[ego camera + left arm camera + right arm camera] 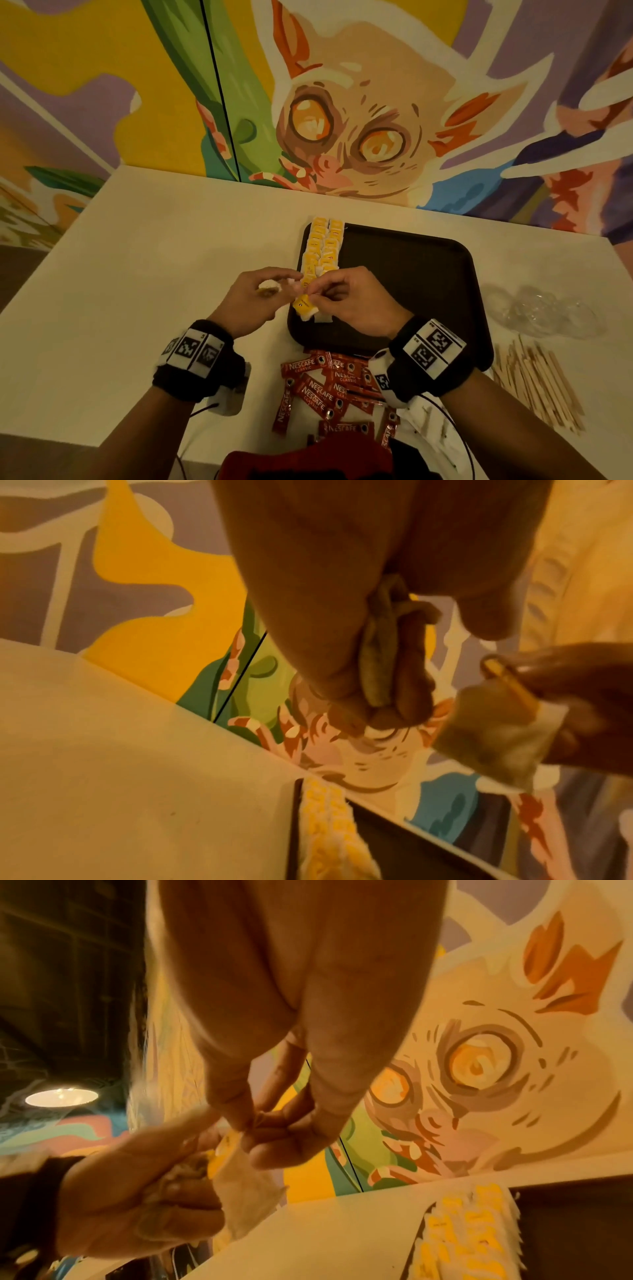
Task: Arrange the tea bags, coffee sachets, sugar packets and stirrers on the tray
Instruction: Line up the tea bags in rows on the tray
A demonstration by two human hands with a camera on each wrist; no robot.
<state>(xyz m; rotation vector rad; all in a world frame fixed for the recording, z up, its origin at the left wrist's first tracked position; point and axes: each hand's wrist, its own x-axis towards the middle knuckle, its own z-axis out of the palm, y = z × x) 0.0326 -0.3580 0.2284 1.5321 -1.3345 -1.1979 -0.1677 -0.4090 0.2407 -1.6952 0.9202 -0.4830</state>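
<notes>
meanwhile both hands [291, 298] pinch a tea bag [306, 306] (over tray's [428, 274] left edge).

I see a matt dark plastic tray [411, 260] on a smooth matt white table [154, 240], filmy paper tea bags [322, 246] with yellow paper tags, glossy red foil-like coffee sachets [318, 394], pale bare wooden stirrers [541, 387] and crinkled clear plastic wrap [544, 308].

Bare tray [411, 274] right of tea bags [322, 246]
</notes>
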